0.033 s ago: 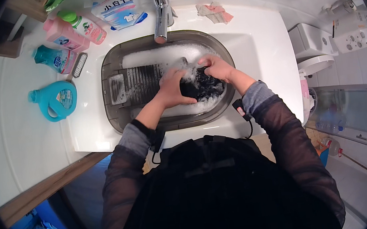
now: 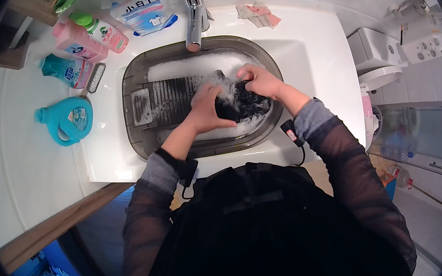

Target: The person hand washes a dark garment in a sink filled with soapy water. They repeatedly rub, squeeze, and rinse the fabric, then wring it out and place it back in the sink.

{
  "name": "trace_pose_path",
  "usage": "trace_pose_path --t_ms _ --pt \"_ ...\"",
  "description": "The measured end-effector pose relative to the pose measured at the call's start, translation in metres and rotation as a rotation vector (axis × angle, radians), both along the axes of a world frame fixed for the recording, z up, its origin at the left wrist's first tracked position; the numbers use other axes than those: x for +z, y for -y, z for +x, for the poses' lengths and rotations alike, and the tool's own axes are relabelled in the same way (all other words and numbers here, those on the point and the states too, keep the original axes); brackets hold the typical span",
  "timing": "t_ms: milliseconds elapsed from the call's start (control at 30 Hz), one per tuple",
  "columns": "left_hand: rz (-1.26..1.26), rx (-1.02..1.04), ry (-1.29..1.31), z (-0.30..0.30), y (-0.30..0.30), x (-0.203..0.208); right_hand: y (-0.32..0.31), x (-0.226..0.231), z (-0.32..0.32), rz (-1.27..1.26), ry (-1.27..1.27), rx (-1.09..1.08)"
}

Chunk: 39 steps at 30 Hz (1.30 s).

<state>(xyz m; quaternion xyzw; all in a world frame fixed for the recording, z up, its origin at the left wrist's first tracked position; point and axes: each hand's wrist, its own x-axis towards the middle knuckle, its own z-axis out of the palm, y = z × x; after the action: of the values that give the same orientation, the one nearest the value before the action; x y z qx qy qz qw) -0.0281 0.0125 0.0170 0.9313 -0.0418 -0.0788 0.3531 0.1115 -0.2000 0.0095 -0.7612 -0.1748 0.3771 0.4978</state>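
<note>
A wet black cloth (image 2: 250, 102) lies bunched among suds in the right half of a dark translucent washbasin (image 2: 138, 140). My left hand (image 2: 205, 110) grips the cloth's left side, its thumb spread toward me and its fingers over the far side, with foam on them. At the upper right of the cloth, my right hand (image 2: 261, 82) pinches a fold between bent fingers. Fingertips of both hands are partly hidden by foam and fabric. To the left of the cloth, the ridged washboard (image 2: 168, 96) in the basin shows, with white suds (image 2: 174, 69) behind it.
The basin sits in a white sink (image 2: 311, 66) under a chrome faucet (image 2: 194, 28). To the left stand a teal jug (image 2: 69, 121), a teal bottle (image 2: 61, 69), pink bottles (image 2: 79, 42) and a brush (image 2: 96, 77). A detergent pouch (image 2: 144, 17) and a rag (image 2: 258, 15) lie behind.
Both hands have shifted very slightly: the left a little lower, the right a little to the left at its fingertips. They stay on the black cloth.
</note>
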Motion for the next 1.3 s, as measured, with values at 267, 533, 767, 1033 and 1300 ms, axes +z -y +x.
trace_pose_path --t_ms 267,533,767,1033,1300 --pt "0.228 0.078 -0.251 -0.026 0.053 0.016 0.034 0.052 -0.063 -0.23 0.826 0.435" --pt "0.565 -0.069 -0.196 0.016 0.06 -0.045 -0.004 0.004 -0.043 -0.793 0.724 0.855" --pt "0.567 -0.078 -0.174 0.053 0.055 -0.059 -0.033 -0.037 0.015 -0.935 0.524 1.19" --pt "0.51 -0.078 -0.316 0.049 0.045 -0.05 -0.027 -0.02 0.023 -0.56 0.682 0.58" --pt "0.02 0.152 0.069 0.0 0.032 0.011 0.007 0.067 -0.038 -0.263 0.669 0.317"
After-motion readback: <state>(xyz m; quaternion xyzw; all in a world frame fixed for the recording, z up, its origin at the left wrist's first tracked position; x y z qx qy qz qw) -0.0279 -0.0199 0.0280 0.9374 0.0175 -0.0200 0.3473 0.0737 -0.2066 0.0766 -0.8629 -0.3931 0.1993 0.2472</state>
